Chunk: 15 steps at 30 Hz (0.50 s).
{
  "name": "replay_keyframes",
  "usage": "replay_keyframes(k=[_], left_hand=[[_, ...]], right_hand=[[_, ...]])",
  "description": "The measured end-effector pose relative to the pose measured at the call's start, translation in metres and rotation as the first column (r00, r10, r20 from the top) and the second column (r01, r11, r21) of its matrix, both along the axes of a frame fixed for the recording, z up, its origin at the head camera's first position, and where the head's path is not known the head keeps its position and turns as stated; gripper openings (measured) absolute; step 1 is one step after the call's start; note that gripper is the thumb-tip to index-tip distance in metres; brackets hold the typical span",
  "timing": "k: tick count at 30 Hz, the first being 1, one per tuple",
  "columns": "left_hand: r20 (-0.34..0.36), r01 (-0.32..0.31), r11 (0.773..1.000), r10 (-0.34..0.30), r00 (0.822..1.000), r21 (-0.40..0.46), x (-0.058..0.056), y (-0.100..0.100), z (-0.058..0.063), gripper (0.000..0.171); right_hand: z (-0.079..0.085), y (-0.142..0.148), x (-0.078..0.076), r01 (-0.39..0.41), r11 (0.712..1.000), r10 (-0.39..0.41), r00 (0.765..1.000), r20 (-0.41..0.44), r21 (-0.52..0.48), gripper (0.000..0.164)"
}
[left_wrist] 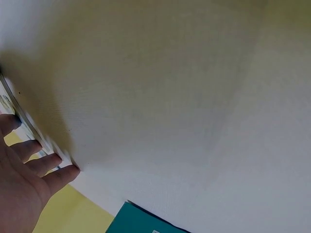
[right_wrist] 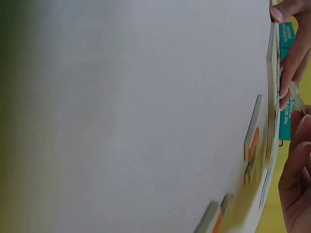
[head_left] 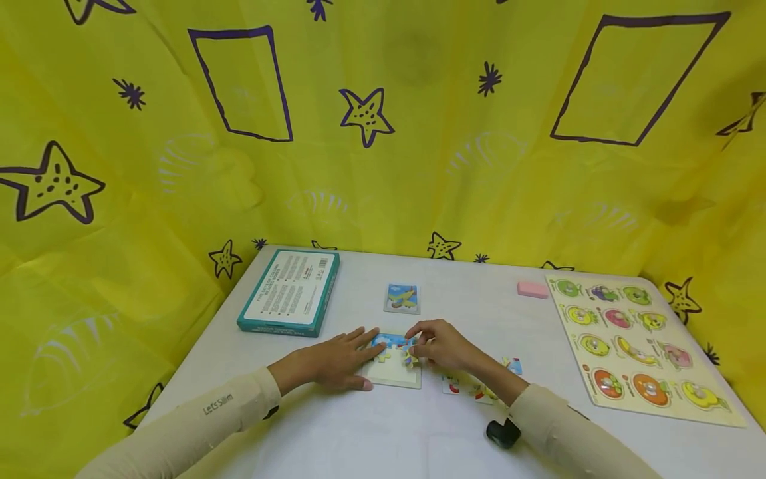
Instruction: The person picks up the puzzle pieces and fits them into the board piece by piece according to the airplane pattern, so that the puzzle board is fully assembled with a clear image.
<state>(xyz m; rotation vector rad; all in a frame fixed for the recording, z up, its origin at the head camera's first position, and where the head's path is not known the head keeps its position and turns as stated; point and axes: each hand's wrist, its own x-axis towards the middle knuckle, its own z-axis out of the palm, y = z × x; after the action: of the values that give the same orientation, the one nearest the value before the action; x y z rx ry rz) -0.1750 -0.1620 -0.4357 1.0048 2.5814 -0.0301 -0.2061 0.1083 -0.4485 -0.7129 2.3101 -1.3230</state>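
A small jigsaw board [head_left: 391,374] lies at the middle of the table, its top strip filled with blue sky pieces and its lower part bare. Spread over its left edge, my left hand [head_left: 338,360] steadies it with extended fingers, the thumb by the lower left corner. My right hand [head_left: 444,344] pinches a jigsaw piece [right_wrist: 295,95] between thumb and fingertips, over the board's right side. In the left wrist view the fingers of my left hand [left_wrist: 29,170] reach the board's edge. Loose jigsaw pieces [head_left: 451,386] lie beneath my right forearm.
Behind the board lies a small airplane picture [head_left: 402,299]. A teal puzzle box [head_left: 293,291] is at the back left. To the right are a pink eraser-like block [head_left: 532,289] and a large fruit puzzle board [head_left: 643,346]. A yellow curtain [head_left: 407,186] hangs behind the table.
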Motion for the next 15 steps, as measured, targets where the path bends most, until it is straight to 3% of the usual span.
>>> replay_keyframes(k=[8, 15], left_hand=[[-0.008, 0.011, 1.000, -0.011, 1.000, -0.004, 0.000, -0.001, 0.000, 0.080], [-0.007, 0.012, 1.000, -0.012, 1.000, -0.005, 0.000, -0.001, 0.001, 0.080]], right_hand=[[0.000, -0.015, -0.001, 0.018, 1.000, -0.018, 1.000, 0.021, 0.017, 0.018], [0.000, -0.027, -0.002, 0.036, 0.998, -0.036, 0.999, -0.008, 0.059, 0.017]])
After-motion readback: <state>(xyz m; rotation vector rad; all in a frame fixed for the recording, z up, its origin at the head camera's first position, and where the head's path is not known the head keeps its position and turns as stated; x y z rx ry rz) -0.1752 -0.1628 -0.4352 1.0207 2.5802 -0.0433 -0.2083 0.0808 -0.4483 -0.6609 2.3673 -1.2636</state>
